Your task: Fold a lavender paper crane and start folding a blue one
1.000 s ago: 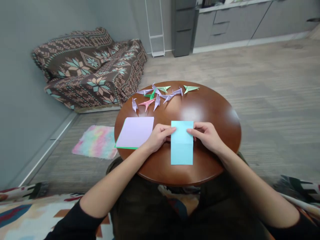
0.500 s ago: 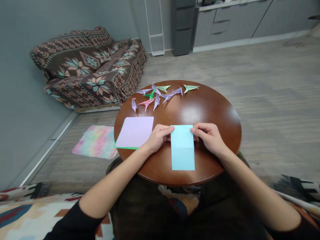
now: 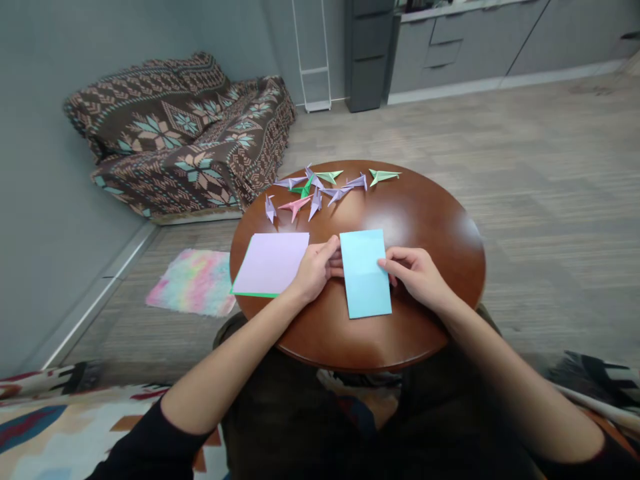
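Note:
A light blue sheet of paper (image 3: 366, 273), folded into a narrow rectangle with a faint crease across its middle, is over the front part of the round table. My right hand (image 3: 415, 272) pinches its right edge, thumb on top and fingers underneath. At the opposite edge my left hand (image 3: 317, 268) is open, its thumb raised off the paper and its fingers stretched towards the edge; whether their tips reach under the sheet I cannot tell. Left of that hand lies a stack of square paper (image 3: 273, 263), lilac on top with a green border showing below.
Several folded paper birds (image 3: 295, 208) in lilac, pink and green stand along the back left of the brown table (image 3: 425, 220). Beyond it is a sofa (image 3: 185, 140) under a patterned cover. A pastel fluffy mat (image 3: 193, 281) lies on the floor at left.
The blue paper has shifted away from me and turned slightly. My left thumb has come off its top left corner; my right hand now grips lower on the right edge.

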`<state>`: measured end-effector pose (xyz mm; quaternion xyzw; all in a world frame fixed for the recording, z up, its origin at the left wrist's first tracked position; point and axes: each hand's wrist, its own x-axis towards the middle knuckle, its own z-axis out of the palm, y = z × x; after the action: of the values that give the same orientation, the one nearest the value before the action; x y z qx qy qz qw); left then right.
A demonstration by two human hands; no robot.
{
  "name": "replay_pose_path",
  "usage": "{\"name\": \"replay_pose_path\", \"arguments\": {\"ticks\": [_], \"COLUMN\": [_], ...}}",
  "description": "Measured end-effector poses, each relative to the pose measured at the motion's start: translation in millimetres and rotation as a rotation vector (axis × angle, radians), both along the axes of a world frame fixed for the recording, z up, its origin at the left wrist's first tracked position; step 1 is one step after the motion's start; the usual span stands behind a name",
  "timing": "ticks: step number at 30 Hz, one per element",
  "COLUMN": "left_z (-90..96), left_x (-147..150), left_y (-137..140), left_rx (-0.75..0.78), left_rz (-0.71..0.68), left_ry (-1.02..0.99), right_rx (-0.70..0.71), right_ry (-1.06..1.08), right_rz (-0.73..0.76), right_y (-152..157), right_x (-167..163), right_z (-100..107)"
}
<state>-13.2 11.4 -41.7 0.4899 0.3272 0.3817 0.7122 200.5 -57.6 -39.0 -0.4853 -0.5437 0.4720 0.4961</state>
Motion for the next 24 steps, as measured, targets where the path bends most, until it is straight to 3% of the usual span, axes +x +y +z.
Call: {"name": "replay_pose_path", "arguments": {"ticks": [4,9,19,24], "left_z": [5.5,8.0,9.0,8.0], "left_x": [-1.4,1.1,2.7,2.4], "left_y": [-2.7,-4.5,-3.5,-8.3], "left_rx": [0.081,0.158,0.240,0.350], "left_rz": [-0.053,0.011,0.093,0.132], "left_ry": [0.104,0.203,0.179,0.161], "right_rx": [-0.015,-0.029,-0.043,0.035], "right_ry": [0.087,0.137,0.073,0.097], "right_rz": [-0.110,-0.164,-0.114,-0.190], "right_y": [4.8,6.5,6.1,5.2], "right_x": [3.0,3.5,1.8,-1.6], "right_z": [-7.3,-10.0,-5.7,-8.4]}}
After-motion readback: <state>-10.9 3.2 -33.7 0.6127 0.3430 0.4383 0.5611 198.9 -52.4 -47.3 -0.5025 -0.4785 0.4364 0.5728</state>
